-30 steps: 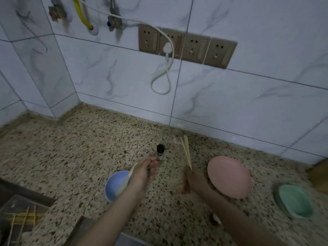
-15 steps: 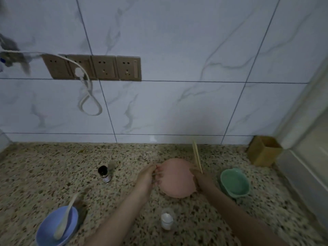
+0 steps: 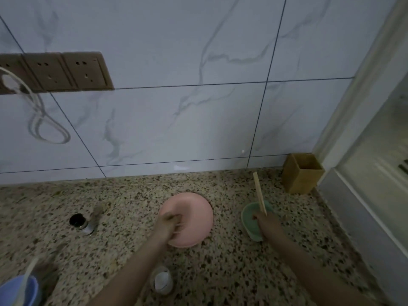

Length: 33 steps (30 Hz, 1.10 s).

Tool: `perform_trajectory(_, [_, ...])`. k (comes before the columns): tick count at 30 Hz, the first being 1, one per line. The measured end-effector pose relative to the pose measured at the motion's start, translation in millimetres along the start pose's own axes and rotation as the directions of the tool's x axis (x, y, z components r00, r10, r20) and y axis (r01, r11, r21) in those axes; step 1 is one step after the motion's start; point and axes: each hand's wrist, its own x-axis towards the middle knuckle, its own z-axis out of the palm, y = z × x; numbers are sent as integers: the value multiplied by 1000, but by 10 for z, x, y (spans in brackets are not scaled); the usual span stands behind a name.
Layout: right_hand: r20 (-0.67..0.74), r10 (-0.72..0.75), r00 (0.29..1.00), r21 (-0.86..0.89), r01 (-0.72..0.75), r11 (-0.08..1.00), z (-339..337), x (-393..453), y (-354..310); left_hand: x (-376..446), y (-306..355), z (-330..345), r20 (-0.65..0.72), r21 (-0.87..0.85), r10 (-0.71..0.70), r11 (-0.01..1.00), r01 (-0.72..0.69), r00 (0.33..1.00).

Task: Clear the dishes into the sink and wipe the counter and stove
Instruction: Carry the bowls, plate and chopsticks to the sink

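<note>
A pink plate (image 3: pixel 194 208) lies on the speckled counter (image 3: pixel 231 261) near the wall. My left hand (image 3: pixel 169 224) grips its near-left rim, fingers curled over the edge. A green bowl (image 3: pixel 250 217) sits to the right of the plate. My right hand (image 3: pixel 266 223) is over the bowl's near side and holds a pair of wooden chopsticks (image 3: pixel 259 193) that point up and away. A blue bowl (image 3: pixel 19 291) with a white spoon (image 3: pixel 27 274) in it shows at the bottom left corner.
A small dark-capped bottle (image 3: pixel 80 223) stands left of the plate. A small clear cup (image 3: pixel 162 281) sits between my forearms. A wooden box (image 3: pixel 302 172) stands in the back right corner by a window frame (image 3: pixel 362 151). Wall sockets (image 3: pixel 66 71) with a white cable are at upper left.
The view has swung right. My left hand let go of the spoon in the blue bowl and took the pink plate's rim. My right hand carried the chopsticks over to the green bowl.
</note>
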Motion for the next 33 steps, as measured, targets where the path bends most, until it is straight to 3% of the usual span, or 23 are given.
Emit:
perform_trajectory(5, [-114,-100,989,-130,85,988,-301,241,95,364,-322,-145,-195,168,55,985,-21,979])
perform_trajectory(7, [-135,-88,987,-124,71,990,-396,286,114,591,-483,-236,-303,296,30,953,64,952])
perform_trajectory(9, [-141,-61,988,-119,45,992,-467,326,148,653,-525,-316,-376,321,-33,933,164,926])
perform_trajectory(15, [13,37,999,-394,-29,919,-515,424,201,777,-666,-367,-195,101,-170,976,192,966])
perform_trajectory(18, [58,38,998,-451,-8,892,-489,456,221,777,-641,-333,-169,-8,-166,986,167,972])
perform_trajectory(22, [125,6,992,-447,51,893,-465,405,231,759,-611,-293,-195,12,-161,986,166,967])
perform_trajectory(28, [110,-11,994,-480,63,875,-434,429,210,712,-539,-275,-201,-21,-134,991,132,970])
perform_trajectory(33, [161,-44,986,-352,99,931,-274,323,53,560,-442,-370,-219,-129,-94,989,67,971])
